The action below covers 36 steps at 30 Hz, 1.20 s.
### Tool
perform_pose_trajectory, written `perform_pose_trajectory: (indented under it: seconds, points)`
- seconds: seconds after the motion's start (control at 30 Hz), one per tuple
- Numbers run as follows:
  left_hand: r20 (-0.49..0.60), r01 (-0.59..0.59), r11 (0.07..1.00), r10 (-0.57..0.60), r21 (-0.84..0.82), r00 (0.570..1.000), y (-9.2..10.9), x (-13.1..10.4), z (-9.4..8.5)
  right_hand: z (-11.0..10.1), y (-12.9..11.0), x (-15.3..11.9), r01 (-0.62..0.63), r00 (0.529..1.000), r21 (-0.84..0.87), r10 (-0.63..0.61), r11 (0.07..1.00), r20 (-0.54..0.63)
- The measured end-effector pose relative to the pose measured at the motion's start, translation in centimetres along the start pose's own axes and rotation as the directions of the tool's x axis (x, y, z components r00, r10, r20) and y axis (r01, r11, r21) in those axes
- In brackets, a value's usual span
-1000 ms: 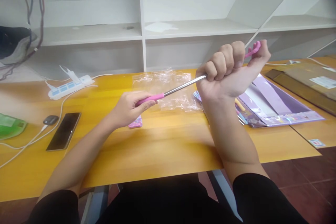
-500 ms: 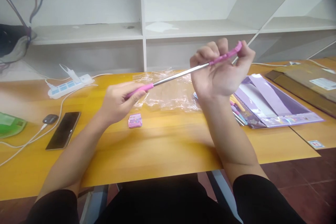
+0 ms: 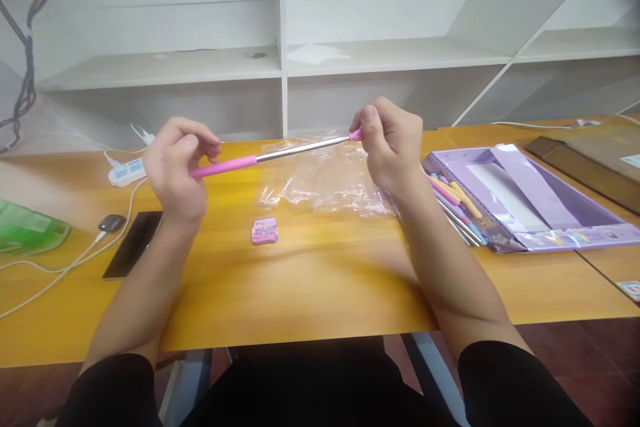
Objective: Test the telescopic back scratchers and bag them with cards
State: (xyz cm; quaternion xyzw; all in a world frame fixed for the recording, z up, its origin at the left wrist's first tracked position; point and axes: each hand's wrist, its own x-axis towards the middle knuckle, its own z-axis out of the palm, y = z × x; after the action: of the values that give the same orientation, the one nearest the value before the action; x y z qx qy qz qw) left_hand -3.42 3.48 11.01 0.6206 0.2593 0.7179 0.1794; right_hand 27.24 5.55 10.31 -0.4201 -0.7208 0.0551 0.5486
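A telescopic pointer stick point(image 3: 303, 149) with a pink handle, a silver rod and a pink tip stretches between my hands above the table. My right hand point(image 3: 393, 140) is closed around its pink tip, which is mostly hidden by the fingers. My left hand point(image 3: 177, 170) is at the handle end, its fingers loosely bent and apart. The handle's end meets the palm, but the fingers are not wrapped round it. A small stack of pink printed cards point(image 3: 265, 231) lies on the table below the stick.
Crumpled clear plastic wrap point(image 3: 320, 180) lies behind the stick. To the right are a purple box point(image 3: 530, 193), several coloured sticks point(image 3: 457, 210) and a cardboard parcel point(image 3: 590, 160). A phone point(image 3: 133, 247), a power strip point(image 3: 127, 172) and a green packet point(image 3: 30, 227) are at left.
My right hand, earlier raised with its palm showing, has come down and left and closed over the tip. My left hand has moved left and loosened from the handle.
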Motion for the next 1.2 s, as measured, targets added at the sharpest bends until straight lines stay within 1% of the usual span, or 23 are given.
perform_pose_trajectory:
  seconds: [0.1,0.17,0.27,0.37,0.47,0.6,0.73,0.9,1.03,1.13,1.2]
  points:
    - [-0.084,-0.012,1.0,0.011,-0.011,0.996,0.6,0.4,0.0,1.6,0.2,-0.3,0.066,0.997,0.04,-0.064,0.997,-0.035]
    - [-0.103,-0.022,1.0,0.021,-0.012,0.994,1.0,0.4,0.1,2.4,0.3,-0.7,0.089,0.995,0.06,-0.087,0.994,-0.037]
    - [-0.082,-0.05,0.999,0.05,0.012,0.995,1.2,0.2,0.2,3.1,0.1,-1.1,0.096,0.995,0.068,-0.095,0.993,-0.028]
    - [-0.052,-0.062,0.998,0.063,0.027,0.997,0.9,-0.1,0.2,3.1,-0.1,-1.4,0.088,0.996,0.06,-0.086,0.994,-0.036]
    - [-0.034,-0.049,0.999,0.05,0.016,0.998,0.6,-0.3,0.3,2.9,-0.3,-1.5,0.077,0.996,0.044,-0.074,0.996,-0.048]
    - [-0.039,-0.03,0.999,0.029,-0.011,0.999,0.2,-0.6,0.5,2.8,-0.6,-1.7,0.077,0.996,0.029,-0.075,0.997,-0.047]
    - [-0.034,-0.021,1.0,0.021,-0.011,0.999,0.0,-1.3,1.1,3.4,-1.3,-2.2,0.089,0.996,0.03,-0.088,0.996,-0.033]
    - [0.001,-0.013,0.999,0.013,0.043,1.0,-0.5,-2.3,1.7,4.0,-1.8,-2.6,0.086,0.996,0.048,-0.086,0.995,-0.018]
    - [-0.019,0.005,0.999,-0.004,0.048,1.0,-1.0,-2.5,1.7,4.5,-1.9,-2.9,0.077,0.997,0.04,-0.077,0.996,-0.004]
    - [-0.023,-0.029,0.994,0.032,0.102,0.999,-0.8,-2.3,1.5,5.1,-2.0,-3.2,0.045,0.999,0.053,-0.046,0.998,0.027]
    - [0.004,-0.064,0.988,0.065,0.143,0.998,-0.5,-2.3,1.4,5.4,-2.1,-3.4,0.018,0.998,0.077,-0.022,0.997,0.056]
